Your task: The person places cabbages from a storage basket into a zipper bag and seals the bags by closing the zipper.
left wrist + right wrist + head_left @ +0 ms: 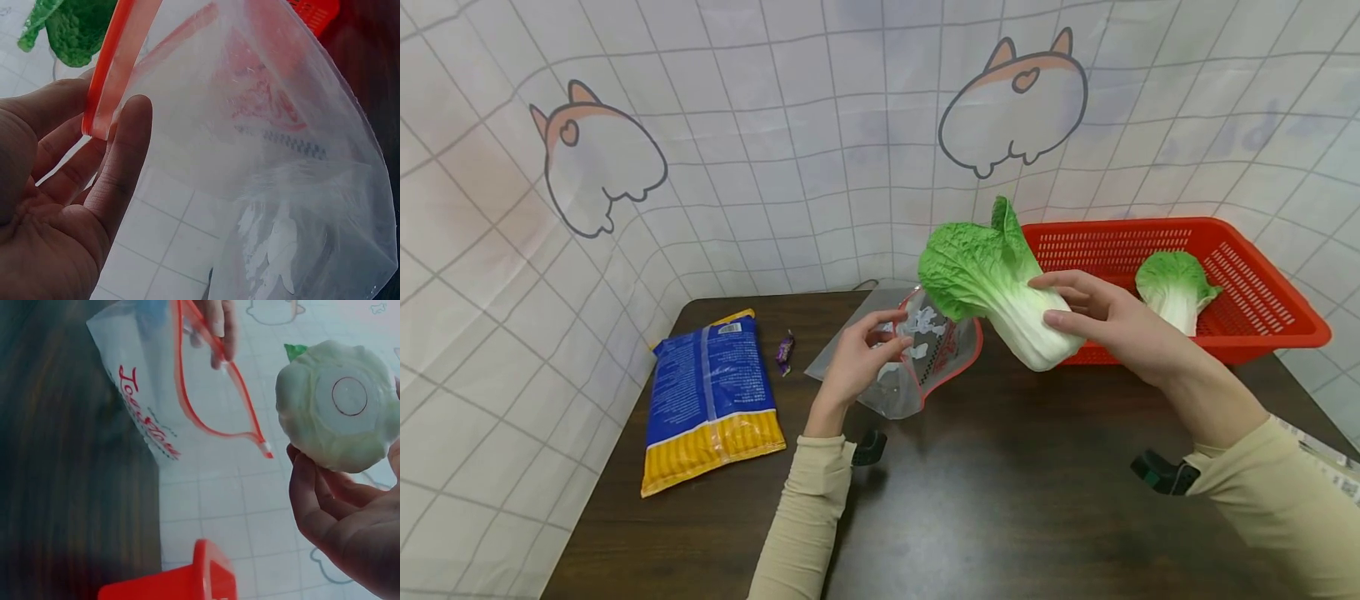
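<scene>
My right hand (pixel 1120 329) holds a napa cabbage (pixel 992 287) by its white base, fingers on one side and thumb on the other. Its green leaves tilt up and left, over the mouth of a clear zip bag (pixel 891 400). The bag has a red zip edge and red printing. With thumb and fingers, my left hand (pixel 857 358) pinches the bag's red rim, as the left wrist view shows up close (pixel 94 162). In the right wrist view the bag's mouth gapes, and the round base of the cabbage (pixel 340 406) is apart from it.
A red plastic basket (pixel 1262 340) stands at the back right with another cabbage (pixel 1172 292) in it. On the left lie a blue and yellow package (pixel 707 392) and a small purple wrapped candy (pixel 785 353). A white gridded cloth (pixel 820 192) hangs behind the dark table (pixel 1000 508).
</scene>
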The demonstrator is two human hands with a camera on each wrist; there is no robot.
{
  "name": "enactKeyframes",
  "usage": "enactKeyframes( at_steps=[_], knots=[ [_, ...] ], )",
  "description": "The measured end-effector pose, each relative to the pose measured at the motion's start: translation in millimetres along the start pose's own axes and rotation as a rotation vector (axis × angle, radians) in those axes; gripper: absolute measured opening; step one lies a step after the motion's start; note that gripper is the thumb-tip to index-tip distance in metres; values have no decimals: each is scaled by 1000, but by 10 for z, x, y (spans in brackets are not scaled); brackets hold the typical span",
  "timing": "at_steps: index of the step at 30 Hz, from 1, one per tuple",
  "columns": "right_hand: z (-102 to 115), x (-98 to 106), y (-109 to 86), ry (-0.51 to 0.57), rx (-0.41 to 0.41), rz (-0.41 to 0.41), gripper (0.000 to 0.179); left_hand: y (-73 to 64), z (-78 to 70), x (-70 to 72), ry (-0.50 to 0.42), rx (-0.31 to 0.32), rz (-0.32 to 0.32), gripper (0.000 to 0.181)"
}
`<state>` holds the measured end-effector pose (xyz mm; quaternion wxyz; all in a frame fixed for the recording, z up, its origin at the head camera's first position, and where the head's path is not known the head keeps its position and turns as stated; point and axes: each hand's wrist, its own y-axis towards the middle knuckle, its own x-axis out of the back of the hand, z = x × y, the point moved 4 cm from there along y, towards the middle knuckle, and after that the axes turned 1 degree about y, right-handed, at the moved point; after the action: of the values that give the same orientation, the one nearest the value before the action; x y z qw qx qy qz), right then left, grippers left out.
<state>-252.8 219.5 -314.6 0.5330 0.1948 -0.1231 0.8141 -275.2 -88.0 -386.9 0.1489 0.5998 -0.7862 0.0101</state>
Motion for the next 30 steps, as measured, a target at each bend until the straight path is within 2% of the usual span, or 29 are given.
enactKeyframes(
  at_steps=[6, 12, 17, 22, 26, 30],
  knots=[
    [-46, -90, -5, 51, 33, 49, 40, 78, 212, -5, -20, -8, -8, 42],
    [-75, -186, 23, 204, 126, 140, 38, 84, 233, -13, -49, -37, -14, 39],
    [-124, -248, 43, 281, 138, 197, 36, 81, 229, -12, -51, -36, -20, 38],
    [-224, -290, 64, 300, 125, 229, 34, 86, 245, -11, -39, -17, -25, 40],
    [-304, -293, 81, 261, 84, 221, 34, 30, 84, -15, -19, 8, -17, 41],
    [-343, -264, 92, 152, 41, 179, 37, -24, -52, -9, -6, 17, -4, 42]
  ],
)
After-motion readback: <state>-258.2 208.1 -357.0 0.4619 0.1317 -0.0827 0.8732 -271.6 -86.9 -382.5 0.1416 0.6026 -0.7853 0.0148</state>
